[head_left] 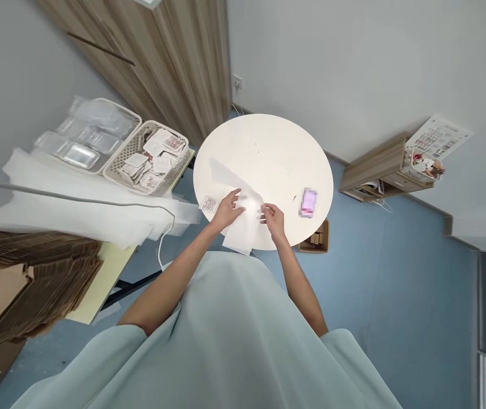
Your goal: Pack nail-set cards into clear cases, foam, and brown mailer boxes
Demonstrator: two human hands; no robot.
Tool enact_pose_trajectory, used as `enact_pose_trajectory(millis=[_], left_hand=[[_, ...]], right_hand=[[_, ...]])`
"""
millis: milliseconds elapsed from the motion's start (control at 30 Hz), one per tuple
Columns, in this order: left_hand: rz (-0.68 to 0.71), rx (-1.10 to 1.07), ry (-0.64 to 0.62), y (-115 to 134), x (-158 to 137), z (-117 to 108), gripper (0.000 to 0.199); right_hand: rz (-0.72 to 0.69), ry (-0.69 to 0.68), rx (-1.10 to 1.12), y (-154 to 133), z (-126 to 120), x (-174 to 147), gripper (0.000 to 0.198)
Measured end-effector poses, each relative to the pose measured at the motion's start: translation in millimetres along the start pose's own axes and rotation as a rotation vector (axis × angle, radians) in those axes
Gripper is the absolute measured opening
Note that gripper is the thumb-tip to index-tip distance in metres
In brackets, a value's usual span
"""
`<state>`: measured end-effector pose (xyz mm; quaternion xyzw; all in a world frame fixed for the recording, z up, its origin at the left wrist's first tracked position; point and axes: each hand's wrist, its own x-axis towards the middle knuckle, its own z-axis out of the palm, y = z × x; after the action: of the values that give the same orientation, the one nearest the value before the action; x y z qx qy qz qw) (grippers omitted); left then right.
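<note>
A thin white, translucent packing sheet [240,232] lies on the round white table [281,142]. It is folded, with one flap reaching up and left and its lower end at the table's near edge. My right hand [274,219] pinches the sheet's right edge between thumb and fingers. My left hand [228,210] rests over the sheet's left side, fingers apart and holding nothing. Just left of that hand, a small clear pack [209,204] with small printed shapes lies at the table's edge.
A pixelated purple item [308,203] lies right on the table. At left, a side table carries a basket of cards [151,162], a basket of clear cases [84,136], white sheets [76,210] and flattened cardboard [33,284]. A cable crosses there. A box [320,238] sits on the floor.
</note>
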<state>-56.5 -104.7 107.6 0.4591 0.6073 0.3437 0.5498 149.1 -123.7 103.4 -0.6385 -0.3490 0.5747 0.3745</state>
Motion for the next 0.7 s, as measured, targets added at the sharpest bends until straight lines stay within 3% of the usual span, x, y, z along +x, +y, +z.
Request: enact_pose_trajectory(millis=[167,333,567,700], left_hand=[[-0.13,0.001,0.003,-5,9,16,0.089],[-0.275,0.019,0.006,-13,21,22,0.093],[-0.409,-0.053,-0.081,-31,35,20,0.067],[-0.38,0.093,0.033,-36,37,16,0.065]], right_hand=[[0.082,-0.003,0.018,19,-11,30,0.032],[0.159,-0.005,0.069,36,-13,41,0.027],[0.23,0.007,0.158,41,-6,44,0.024],[0.233,-0.002,0.186,34,1,45,0.025]])
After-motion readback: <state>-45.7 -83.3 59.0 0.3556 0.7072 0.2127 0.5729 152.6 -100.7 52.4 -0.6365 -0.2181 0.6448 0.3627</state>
